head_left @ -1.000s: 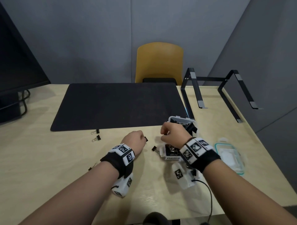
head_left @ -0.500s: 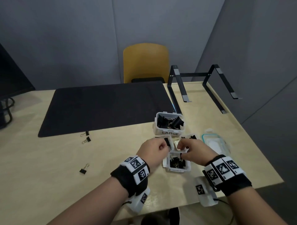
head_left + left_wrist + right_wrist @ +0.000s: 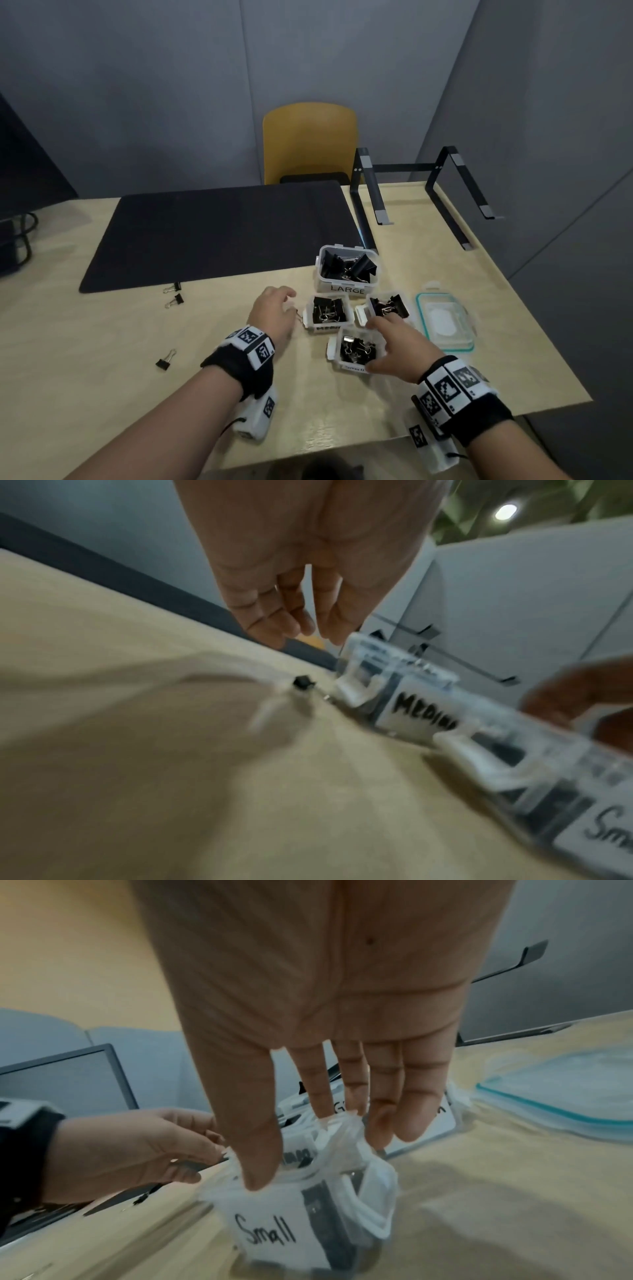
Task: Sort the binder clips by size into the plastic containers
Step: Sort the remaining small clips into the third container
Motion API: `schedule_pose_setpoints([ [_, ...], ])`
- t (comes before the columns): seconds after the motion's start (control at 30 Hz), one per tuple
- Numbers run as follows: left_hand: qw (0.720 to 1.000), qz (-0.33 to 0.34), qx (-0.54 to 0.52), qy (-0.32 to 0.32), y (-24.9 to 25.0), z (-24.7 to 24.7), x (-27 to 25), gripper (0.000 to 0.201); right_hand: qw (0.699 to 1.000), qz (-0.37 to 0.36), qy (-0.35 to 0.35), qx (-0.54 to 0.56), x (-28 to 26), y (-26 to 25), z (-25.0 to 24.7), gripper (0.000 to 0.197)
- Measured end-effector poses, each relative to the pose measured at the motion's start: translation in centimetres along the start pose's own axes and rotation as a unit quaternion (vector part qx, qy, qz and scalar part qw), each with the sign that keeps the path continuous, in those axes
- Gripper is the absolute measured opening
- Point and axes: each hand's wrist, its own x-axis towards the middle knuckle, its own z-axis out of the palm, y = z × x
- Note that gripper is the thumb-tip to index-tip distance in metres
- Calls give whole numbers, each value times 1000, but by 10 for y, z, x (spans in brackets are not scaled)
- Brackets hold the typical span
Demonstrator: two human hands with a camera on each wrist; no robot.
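Four clear plastic containers hold black binder clips: LARGE (image 3: pixel 346 290), MEDIUM (image 3: pixel 310 310) (image 3: pixel 424 718), an unlabelled-looking one (image 3: pixel 363 312), and Small (image 3: pixel 334 353) (image 3: pixel 267 1231). My right hand (image 3: pixel 376 342) (image 3: pixel 308 1139) reaches over the Small container with fingers straight, its thumb touching the front rim. Holding nothing, my left hand (image 3: pixel 286 303) (image 3: pixel 304 631) hovers just left of MEDIUM with relaxed fingers. A small clip (image 3: pixel 298 313) (image 3: pixel 302 683) lies on the table beside it. Three more loose clips (image 3: pixel 175 300) (image 3: pixel 173 287) (image 3: pixel 165 359) lie to the left.
A teal-rimmed lid (image 3: pixel 445 322) lies right of the containers. A black mat (image 3: pixel 222 233) covers the table's middle, a black metal stand (image 3: pixel 421 192) is at the back right, and a yellow chair (image 3: pixel 310 144) stands behind. The table's front edge (image 3: pixel 376 442) is close.
The two hands, close together over the Small container half a second ago, have parted. The left hand has moved left beside MEDIUM; the right hand's fingers have straightened over Small.
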Motion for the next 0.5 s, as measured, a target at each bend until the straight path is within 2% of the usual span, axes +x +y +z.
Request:
schedule_pose_setpoints([
  [0.07,998,-35,40,-31,-10,7,2,39,1000,-3,-2,10,-1,0,2,72],
  [0.13,993,-29,97,-59,-12,11,4,43,1000,-6,-1,12,-1,-2,2,72],
  [0.23,986,-7,154,-62,-7,13,9,33,1000,-12,-3,-9,1,-4,-1,70],
  [0.37,981,-13,183,-63,0,16,9,24,999,-11,-4,-46,4,-6,-3,64],
  [0.5,987,-46,150,-33,-1,18,2,10,997,-14,-6,-78,7,-7,-3,63],
])
